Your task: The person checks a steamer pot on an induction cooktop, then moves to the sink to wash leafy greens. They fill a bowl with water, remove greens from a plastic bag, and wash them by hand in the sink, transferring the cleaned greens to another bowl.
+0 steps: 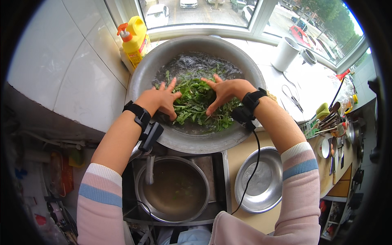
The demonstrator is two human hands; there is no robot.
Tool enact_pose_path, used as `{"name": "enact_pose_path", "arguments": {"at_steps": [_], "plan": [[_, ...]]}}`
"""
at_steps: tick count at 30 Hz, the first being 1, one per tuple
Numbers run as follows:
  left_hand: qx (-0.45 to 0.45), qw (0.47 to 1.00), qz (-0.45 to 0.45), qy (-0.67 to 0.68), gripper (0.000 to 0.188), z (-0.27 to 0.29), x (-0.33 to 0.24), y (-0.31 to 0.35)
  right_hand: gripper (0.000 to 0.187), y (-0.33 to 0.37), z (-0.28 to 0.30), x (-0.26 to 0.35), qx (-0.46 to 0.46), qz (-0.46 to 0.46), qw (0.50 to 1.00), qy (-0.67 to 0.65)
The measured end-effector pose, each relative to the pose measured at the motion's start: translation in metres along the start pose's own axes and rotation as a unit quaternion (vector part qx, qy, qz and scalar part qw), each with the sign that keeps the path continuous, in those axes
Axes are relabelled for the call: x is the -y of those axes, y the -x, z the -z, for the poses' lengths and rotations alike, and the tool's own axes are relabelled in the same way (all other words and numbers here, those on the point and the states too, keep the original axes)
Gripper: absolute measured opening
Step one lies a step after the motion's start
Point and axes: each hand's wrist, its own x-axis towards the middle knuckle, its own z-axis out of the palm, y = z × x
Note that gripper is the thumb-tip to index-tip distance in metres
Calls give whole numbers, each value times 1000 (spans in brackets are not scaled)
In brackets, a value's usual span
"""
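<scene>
A big grey metal basin [143, 73] holds rippling water and a loose heap of leafy greens [192, 98]. My left hand [162, 100] rests at the left side of the heap, its fingers spread against the leaves. On the opposite side my right hand [224, 92] has its thumb and fingers wide apart, touching the greens. Neither hand grips a bunch. Some fingertips are partly hidden among leaves and water. Each wrist wears a black strap with a small device.
Below the basin, a sink holds a metal pot [171, 192] of murky water under a faucet [150, 169]. A shallow metal bowl [259, 179] sits to its right. A yellow pump bottle [134, 41], scissors [292, 97], a white container [284, 54] and a utensil rack [312, 128] stand around. A black cable hangs from my right wrist.
</scene>
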Motion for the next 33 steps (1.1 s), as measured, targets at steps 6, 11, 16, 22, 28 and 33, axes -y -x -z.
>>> {"name": "enact_pose_path", "arguments": {"at_steps": [6, 11, 16, 22, 28, 33], "plan": [[39, 998, -36, 16, 95, -10, -10, -9, 96, -12, -20, 7, 82, 21, 987, 140], [-92, 981, -85, 148, 50, -15, -14, -19, 40, -21, -26, -3, -40, 100, 994, 26], [-144, 871, -106, 457, 32, -3, -17, -3, 25, -3, -21, -6, -63, 144, 947, -279], [-198, 705, -139, 666, 48, 31, -33, 26, 46, 43, 7, 8, -167, 175, 820, -518], [-208, 617, -223, 725, 51, 69, -54, 68, 77, 94, 39, 23, -282, 209, 785, -510], [-176, 494, -311, 793, 36, 86, -74, 109, 91, 111, 53, 36, -434, 197, 800, -364]]}}
